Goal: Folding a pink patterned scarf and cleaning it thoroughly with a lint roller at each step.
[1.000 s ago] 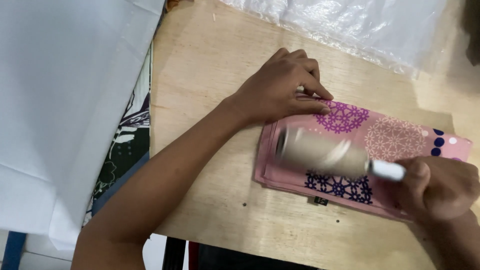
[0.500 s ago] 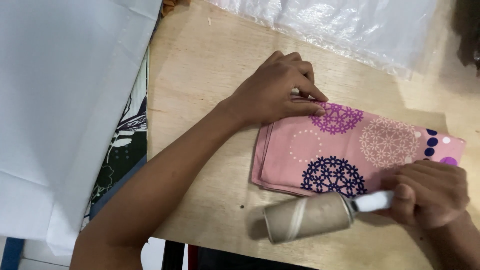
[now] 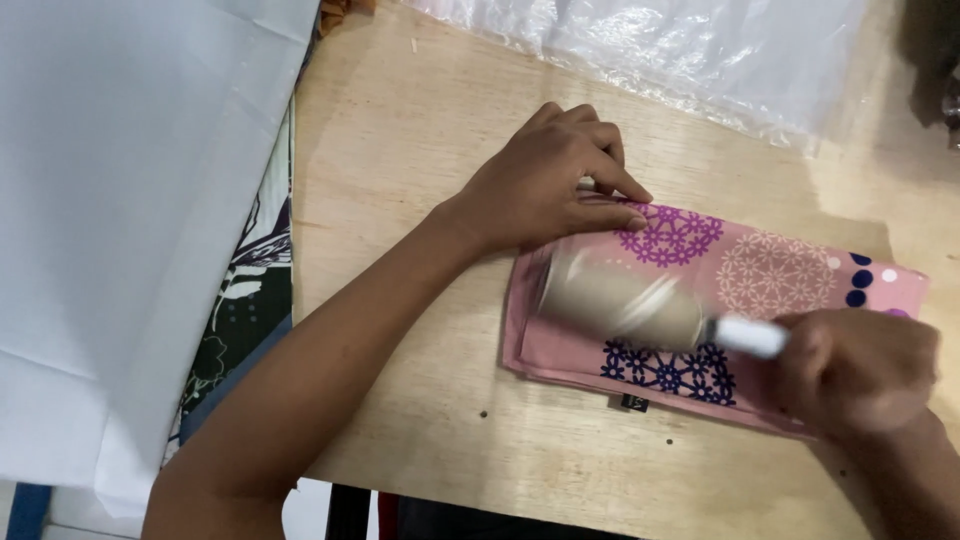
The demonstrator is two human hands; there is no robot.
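The left hand (image 3: 540, 190) is pressing the pink folded cloth (image 3: 790, 275) flat on the bench (image 3: 420, 150), fingers spread narrow, so it is not sliding; the right hand (image 3: 860, 370) is gripping the lint roller (image 3: 625, 305) by its handle.

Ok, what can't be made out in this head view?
- Lint roller: motion-blurred, so its surface is unreadable.
- Right hand: blurred; its grip on the white handle is unclear.
- Folded pink cloth: middle hidden by the roller, lower right corner by that hand.
- Left hand: fingertips cover the cloth's top edge.

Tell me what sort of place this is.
Probably a textile packing or finishing bench: a folded pink patterned cloth lies on a bare plywood table, a lint roller runs over it, and clear plastic sheeting lies nearby.
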